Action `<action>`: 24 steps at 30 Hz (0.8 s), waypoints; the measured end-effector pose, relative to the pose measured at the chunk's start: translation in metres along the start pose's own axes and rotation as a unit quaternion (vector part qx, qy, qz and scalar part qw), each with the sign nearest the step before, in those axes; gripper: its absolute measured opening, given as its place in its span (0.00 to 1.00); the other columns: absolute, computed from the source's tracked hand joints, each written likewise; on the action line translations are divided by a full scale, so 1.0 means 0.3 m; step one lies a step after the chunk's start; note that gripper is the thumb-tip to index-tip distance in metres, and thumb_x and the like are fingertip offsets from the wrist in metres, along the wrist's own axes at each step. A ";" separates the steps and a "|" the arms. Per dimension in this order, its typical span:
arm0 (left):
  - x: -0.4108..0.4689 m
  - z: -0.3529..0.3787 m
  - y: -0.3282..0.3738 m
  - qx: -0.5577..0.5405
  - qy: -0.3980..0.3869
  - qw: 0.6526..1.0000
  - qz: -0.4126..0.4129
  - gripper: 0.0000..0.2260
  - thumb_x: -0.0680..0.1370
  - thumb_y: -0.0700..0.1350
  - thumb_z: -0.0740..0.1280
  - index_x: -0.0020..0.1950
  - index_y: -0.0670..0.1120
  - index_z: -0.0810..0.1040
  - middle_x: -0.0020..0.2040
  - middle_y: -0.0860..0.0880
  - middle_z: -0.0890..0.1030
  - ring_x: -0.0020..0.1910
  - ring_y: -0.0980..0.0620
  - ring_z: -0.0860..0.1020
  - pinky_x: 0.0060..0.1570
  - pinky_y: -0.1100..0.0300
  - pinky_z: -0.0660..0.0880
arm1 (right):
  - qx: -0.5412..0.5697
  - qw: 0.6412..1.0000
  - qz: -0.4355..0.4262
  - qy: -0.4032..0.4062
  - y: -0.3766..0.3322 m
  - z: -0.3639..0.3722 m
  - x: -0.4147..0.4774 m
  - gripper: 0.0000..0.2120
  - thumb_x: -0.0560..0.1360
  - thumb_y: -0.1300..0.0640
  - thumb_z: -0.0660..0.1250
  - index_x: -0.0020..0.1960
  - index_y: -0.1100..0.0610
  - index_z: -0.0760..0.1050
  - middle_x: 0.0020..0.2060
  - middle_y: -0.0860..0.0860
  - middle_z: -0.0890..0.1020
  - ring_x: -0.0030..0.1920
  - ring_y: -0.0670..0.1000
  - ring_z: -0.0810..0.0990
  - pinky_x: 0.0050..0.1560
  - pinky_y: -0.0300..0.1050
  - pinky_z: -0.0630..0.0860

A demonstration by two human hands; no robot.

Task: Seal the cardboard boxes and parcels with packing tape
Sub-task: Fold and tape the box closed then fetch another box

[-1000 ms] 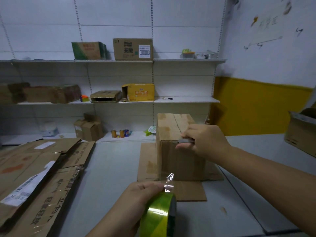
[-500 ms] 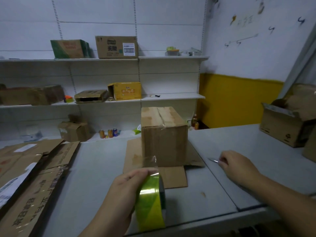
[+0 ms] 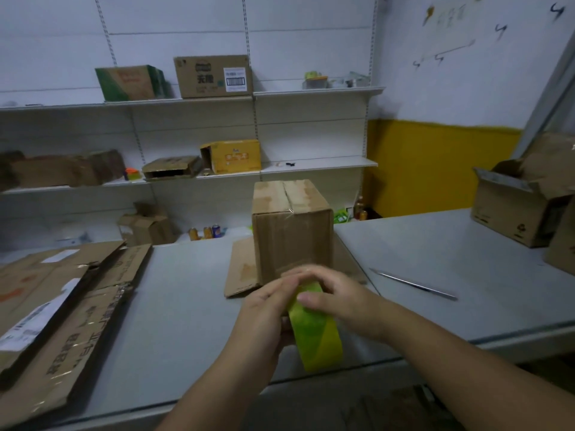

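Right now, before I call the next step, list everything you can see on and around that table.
upright brown cardboard box: one, brown, table centre, on a flat cardboard sheet
green-yellow packing tape roll: one, in front of the box, held in both hands
thin metal blade: one, silvery, on the grey table, right of the box
flattened cardboard sheets: several, brown, table's left
open brown carton: one, table's far right
green box, brown labelled box, yellow box: one each, white shelves behind
drink cans: three, lowest shelf
left-hand grip: holds the roll's side
right-hand grip: curled over the roll's top
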State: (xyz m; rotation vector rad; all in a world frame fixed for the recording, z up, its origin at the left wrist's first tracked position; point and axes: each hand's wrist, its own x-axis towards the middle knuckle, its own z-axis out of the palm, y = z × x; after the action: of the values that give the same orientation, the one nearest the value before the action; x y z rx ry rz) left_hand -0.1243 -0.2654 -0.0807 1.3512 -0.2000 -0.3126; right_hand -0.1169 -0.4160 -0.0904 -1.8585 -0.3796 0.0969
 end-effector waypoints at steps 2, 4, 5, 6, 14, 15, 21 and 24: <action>-0.011 -0.001 -0.001 0.001 0.004 1.000 0.015 0.11 0.79 0.46 0.61 0.51 0.48 0.84 0.44 0.42 0.85 0.42 0.43 0.84 0.42 0.51 0.79 | 0.096 0.995 0.007 -0.036 0.012 0.007 0.017 0.16 0.67 0.47 0.69 0.54 0.49 0.78 0.51 0.48 0.82 0.54 0.48 0.81 0.55 0.44 0.76; -0.021 -0.015 -0.007 0.019 0.018 0.999 0.040 0.11 0.79 0.47 0.62 0.49 0.49 0.84 0.41 0.40 0.84 0.37 0.44 0.83 0.32 0.57 0.77 | 0.136 0.990 0.007 -0.032 0.012 0.020 0.028 0.11 0.68 0.54 0.67 0.50 0.54 0.77 0.45 0.50 0.81 0.49 0.48 0.81 0.52 0.43 0.76; -0.026 -0.024 -0.012 0.039 0.021 0.998 0.054 0.11 0.78 0.48 0.62 0.48 0.51 0.85 0.38 0.38 0.82 0.34 0.45 0.81 0.30 0.58 0.76 | 0.133 0.991 0.011 -0.028 0.010 0.027 0.032 0.10 0.69 0.55 0.65 0.49 0.55 0.77 0.44 0.50 0.81 0.48 0.48 0.80 0.51 0.43 0.75; -0.032 -0.031 -0.016 0.057 0.018 0.996 0.063 0.12 0.78 0.49 0.62 0.47 0.52 0.85 0.32 0.38 0.80 0.30 0.47 0.79 0.28 0.59 0.75 | 0.120 0.992 0.016 -0.028 0.006 0.029 0.034 0.10 0.68 0.55 0.64 0.48 0.56 0.76 0.44 0.50 0.81 0.46 0.47 0.80 0.50 0.42 0.75; -0.047 -0.067 -0.047 0.137 0.036 0.980 0.141 0.16 0.71 0.54 0.63 0.57 0.56 0.80 0.22 0.51 0.73 0.24 0.56 0.72 0.27 0.63 0.69 | -0.019 0.998 0.041 -0.050 -0.083 0.021 0.010 0.15 0.73 0.50 0.63 0.48 0.60 0.81 0.45 0.57 0.83 0.47 0.50 0.80 0.53 0.43 0.75; -0.043 -0.072 -0.048 0.139 0.040 0.980 0.140 0.18 0.69 0.55 0.64 0.58 0.56 0.79 0.23 0.51 0.73 0.25 0.57 0.71 0.28 0.64 0.69 | -0.026 0.998 0.035 -0.039 -0.098 0.026 -0.001 0.12 0.76 0.53 0.61 0.46 0.57 0.82 0.43 0.53 0.83 0.46 0.47 0.80 0.51 0.39 0.74; 0.003 -0.130 0.007 0.243 -0.012 0.964 0.105 0.35 0.58 0.63 0.69 0.63 0.54 0.73 0.34 0.49 0.80 0.31 0.55 0.77 0.31 0.62 0.74 | -0.130 0.987 0.046 -0.079 -0.147 0.019 -0.028 0.15 0.80 0.59 0.56 0.49 0.61 0.82 0.45 0.51 0.83 0.48 0.42 0.79 0.55 0.36 0.72; 0.021 -0.130 0.065 0.270 -0.091 0.950 0.131 0.22 0.59 0.60 0.72 0.51 0.57 0.83 0.45 0.50 0.82 0.46 0.52 0.80 0.48 0.56 0.79 | -0.217 0.963 0.043 -0.152 -0.183 0.008 -0.018 0.21 0.76 0.47 0.54 0.51 0.53 0.83 0.47 0.41 0.82 0.56 0.41 0.78 0.65 0.44 0.70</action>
State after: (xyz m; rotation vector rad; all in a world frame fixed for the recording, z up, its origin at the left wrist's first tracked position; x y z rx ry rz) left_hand -0.1038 -0.2279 -0.0700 1.8122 -0.6511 -0.1607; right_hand -0.1342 -0.4006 -0.0402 -2.3019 -0.5665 0.3893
